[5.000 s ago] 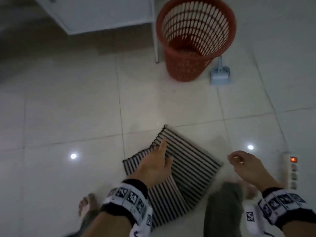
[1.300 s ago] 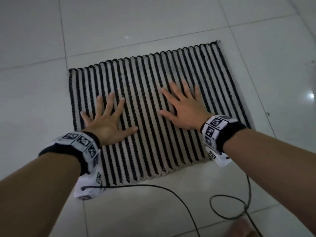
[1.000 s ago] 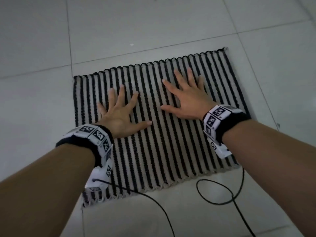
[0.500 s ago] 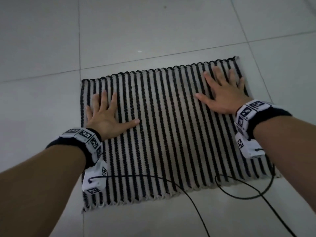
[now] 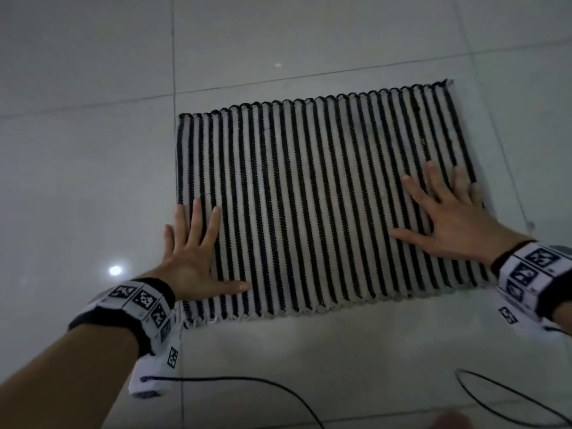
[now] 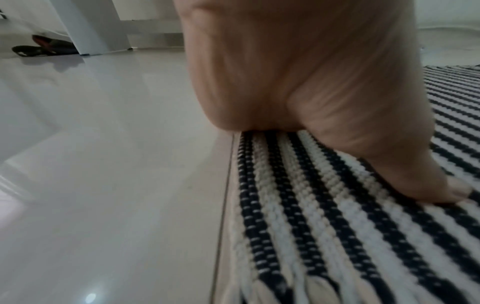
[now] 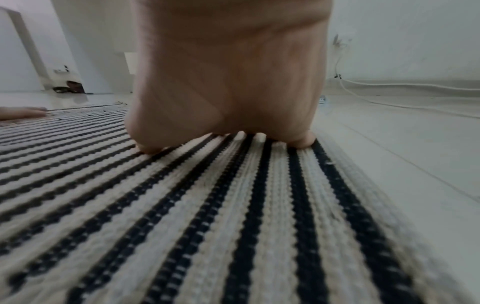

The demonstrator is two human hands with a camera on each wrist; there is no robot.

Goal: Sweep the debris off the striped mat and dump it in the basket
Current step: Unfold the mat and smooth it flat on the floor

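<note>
Left hand [image 5: 188,261]: flat and released, fingers spread, lower left of the head view; palm pressing the mat's left edge, little finger out over the tile.
Floor [image 5: 77,181]: glossy pale tile with a bright light reflection just left of that wrist.
Striped mat [image 5: 315,205]: spread flat across the middle of the frame, black and cream ribs running away from the person, fringe along the near edge.
Debris: only a few faint specks show on the upper right of the mat; too small to identify.
Right hand [image 5: 448,224]: flat, released, fingers splayed on the mat's right edge, grasping nothing.
Cables [image 5: 278,388]: black wrist leads trailing over the tile along the bottom of the frame.
Basket: not in view.
Risk: on tile this slick the mat will likely slide or bunch under a sweeping stroke once both palms lift, scattering specks onto the floor; the deep ribs may trap grit, and a trailing cable could snag the fringe.
</note>
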